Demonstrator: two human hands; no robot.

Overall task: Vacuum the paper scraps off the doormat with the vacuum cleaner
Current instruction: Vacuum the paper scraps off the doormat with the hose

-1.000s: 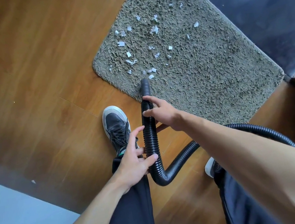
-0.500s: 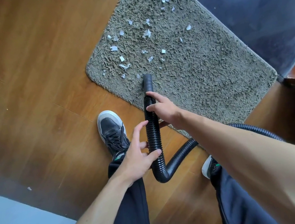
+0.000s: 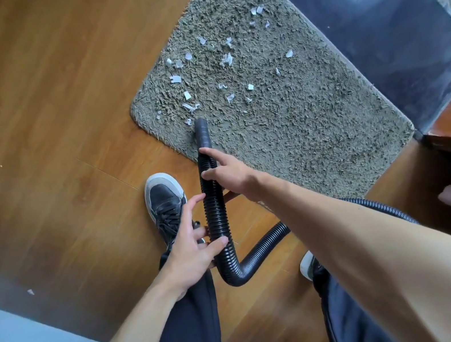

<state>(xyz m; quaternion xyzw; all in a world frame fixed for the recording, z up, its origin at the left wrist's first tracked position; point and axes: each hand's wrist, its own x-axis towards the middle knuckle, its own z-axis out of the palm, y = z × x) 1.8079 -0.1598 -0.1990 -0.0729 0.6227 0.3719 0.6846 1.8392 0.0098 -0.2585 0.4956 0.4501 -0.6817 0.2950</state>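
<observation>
Your right hand [image 3: 231,174] grasps a black ribbed vacuum hose [image 3: 214,203] just behind its smooth tip, forefinger stretched along it. Your left hand [image 3: 193,249] is released, fingers spread, thumb touching the hose lower down. The tip rests on the near left corner of a shaggy grey-brown doormat [image 3: 301,127], just beside the nearest of the white paper scraps [image 3: 225,59] scattered over the mat's left half. The mat lies on a wooden floor [image 3: 42,112], with your black lace-up sneaker [image 3: 165,202] near its edge.
</observation>
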